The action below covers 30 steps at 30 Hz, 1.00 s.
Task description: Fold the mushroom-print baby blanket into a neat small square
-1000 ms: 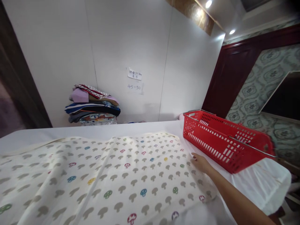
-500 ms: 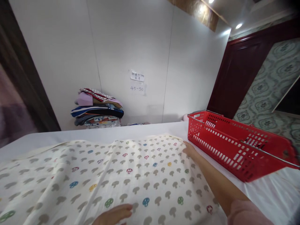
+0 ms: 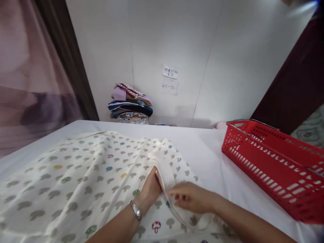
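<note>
A: How do the two hands stand?
B: The left hand (image 3: 152, 182), with one bracelet (image 3: 136, 211), is at the folded-over edge of the one mushroom-print cloth (image 3: 98, 175); its fingers are mostly hidden, so I can't tell whether it grips. The right hand (image 3: 191, 196), fingers bent, is at that fold too; its hold is unclear.
A: And around the cloth?
B: It lies creased on a white surface (image 3: 207, 148). One red basket (image 3: 265, 168) stands right of it, one fabric stack (image 3: 131, 108) beyond it, a pinkish curtain (image 3: 30, 74) to its left. Behind it, a pale wall (image 3: 233, 60) bears two paper labels (image 3: 170, 72).
</note>
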{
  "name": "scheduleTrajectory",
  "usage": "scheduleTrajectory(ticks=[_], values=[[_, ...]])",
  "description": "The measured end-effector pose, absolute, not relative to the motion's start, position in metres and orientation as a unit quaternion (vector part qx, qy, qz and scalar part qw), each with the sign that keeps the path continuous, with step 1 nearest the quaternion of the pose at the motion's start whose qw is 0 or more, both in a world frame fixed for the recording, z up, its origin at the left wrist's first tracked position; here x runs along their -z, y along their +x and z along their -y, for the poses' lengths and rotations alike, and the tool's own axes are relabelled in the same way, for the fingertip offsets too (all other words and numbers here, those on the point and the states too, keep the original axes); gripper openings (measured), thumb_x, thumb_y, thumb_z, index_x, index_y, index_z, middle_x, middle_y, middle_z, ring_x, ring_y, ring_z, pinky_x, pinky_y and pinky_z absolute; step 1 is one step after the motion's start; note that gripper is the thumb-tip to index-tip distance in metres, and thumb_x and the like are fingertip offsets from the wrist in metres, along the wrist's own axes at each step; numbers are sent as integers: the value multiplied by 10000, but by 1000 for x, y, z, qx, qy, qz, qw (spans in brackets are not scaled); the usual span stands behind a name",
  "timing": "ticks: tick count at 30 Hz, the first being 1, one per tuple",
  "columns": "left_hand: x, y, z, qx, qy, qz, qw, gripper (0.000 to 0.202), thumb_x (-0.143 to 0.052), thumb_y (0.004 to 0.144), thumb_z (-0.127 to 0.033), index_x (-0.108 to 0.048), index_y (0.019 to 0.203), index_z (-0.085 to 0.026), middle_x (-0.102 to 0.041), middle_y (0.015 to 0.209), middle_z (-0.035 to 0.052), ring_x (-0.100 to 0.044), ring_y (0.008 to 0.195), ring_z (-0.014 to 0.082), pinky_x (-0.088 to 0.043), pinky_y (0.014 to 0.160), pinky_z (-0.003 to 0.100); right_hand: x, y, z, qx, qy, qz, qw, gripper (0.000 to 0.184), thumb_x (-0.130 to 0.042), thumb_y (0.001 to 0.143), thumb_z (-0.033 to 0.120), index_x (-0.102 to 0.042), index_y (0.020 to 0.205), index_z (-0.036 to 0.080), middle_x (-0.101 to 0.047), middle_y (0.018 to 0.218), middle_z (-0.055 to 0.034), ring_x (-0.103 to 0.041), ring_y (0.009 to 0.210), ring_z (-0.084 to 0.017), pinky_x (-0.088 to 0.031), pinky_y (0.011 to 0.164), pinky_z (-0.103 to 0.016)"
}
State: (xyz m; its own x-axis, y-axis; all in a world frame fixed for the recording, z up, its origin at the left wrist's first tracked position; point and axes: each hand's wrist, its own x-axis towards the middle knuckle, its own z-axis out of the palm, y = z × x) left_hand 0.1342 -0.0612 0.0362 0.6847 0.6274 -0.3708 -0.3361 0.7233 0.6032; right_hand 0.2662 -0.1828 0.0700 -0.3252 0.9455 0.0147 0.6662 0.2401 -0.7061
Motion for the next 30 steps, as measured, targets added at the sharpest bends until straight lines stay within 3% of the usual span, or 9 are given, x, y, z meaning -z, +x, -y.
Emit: scheduleTrajectory(ticks=[3, 6, 13, 17, 20, 22, 27, 30], values=[[-36, 124, 58, -297, 241, -294, 876, 462, -456, 822, -518, -582, 1124, -192, -661, 1051, 75, -582, 1040, 269, -461, 903, 409, -72, 282, 163, -294, -610, 664, 316, 272, -481, 817, 225, -635, 1040, 242, -641, 881, -6, -560, 714, -136, -443, 657, -243], [-36, 118, 55, -326, 191, -314, 871, 560, -411, 823, -585, -572, 1143, -156, -651, 1075, 116, -575, 1057, 286, -455, 912, 424, -68, 281, 136, -270, -646, 615, 362, 306, -498, 813, 276, -606, 1098, 244, -634, 942, -13, -557, 734, -138, -447, 669, -263], [-29, 116, 49, -357, 178, -289, 870, 470, -547, 795, -479, -582, 1137, -159, -649, 1103, 104, -588, 1052, 269, -466, 925, 389, -52, 264, 55, -173, -765, 543, 301, 420, -554, 785, 378, -536, 1176, 223, -592, 1071, -59, -556, 858, -176, -413, 772, -299], [-20, 112, 47, -347, 195, -289, 871, 387, -589, 785, -335, -593, 1119, -138, -673, 1048, 101, -604, 1027, 265, -474, 920, 381, -34, 262, 36, -280, -777, 480, 296, 466, -560, 778, 421, -517, 1186, 201, -623, 905, -52, -554, 654, -150, -426, 606, -273], [-16, 111, 46, -346, 194, -295, 869, 376, -582, 789, -305, -588, 1124, -134, -670, 1053, 107, -601, 1032, 270, -481, 912, 392, -19, 261, 42, -391, -734, 419, 364, 609, -609, 737, 419, -436, 1282, 209, -616, 770, -15, -489, 473, -113, -386, 465, -251], [-16, 112, 47, -355, 195, -303, 863, 388, -583, 793, -315, -576, 1140, -144, -662, 1075, 110, -597, 1042, 269, -482, 911, 397, -13, 261, 48, -454, -687, 366, 434, 657, -664, 683, 387, -445, 1274, 203, -615, 728, 0, -497, 466, -116, -368, 437, -241], [-20, 110, 45, -398, 223, -320, 831, 371, -621, 775, -317, -592, 1114, -170, -644, 1115, 113, -574, 1081, 256, -454, 943, 377, -23, 266, 62, -503, -561, 256, 606, 563, -746, 543, 250, -579, 1075, 174, -652, 802, -12, -593, 653, -156, -441, 563, -254], [-20, 106, 42, -421, 271, -375, 780, 306, -643, 757, -320, -631, 1020, -164, -656, 1088, 121, -584, 1058, 264, -435, 950, 383, -48, 264, 78, -469, -518, 259, 667, 471, -750, 557, 267, -605, 998, 182, -651, 833, -9, -593, 692, -158, -458, 623, -265]])
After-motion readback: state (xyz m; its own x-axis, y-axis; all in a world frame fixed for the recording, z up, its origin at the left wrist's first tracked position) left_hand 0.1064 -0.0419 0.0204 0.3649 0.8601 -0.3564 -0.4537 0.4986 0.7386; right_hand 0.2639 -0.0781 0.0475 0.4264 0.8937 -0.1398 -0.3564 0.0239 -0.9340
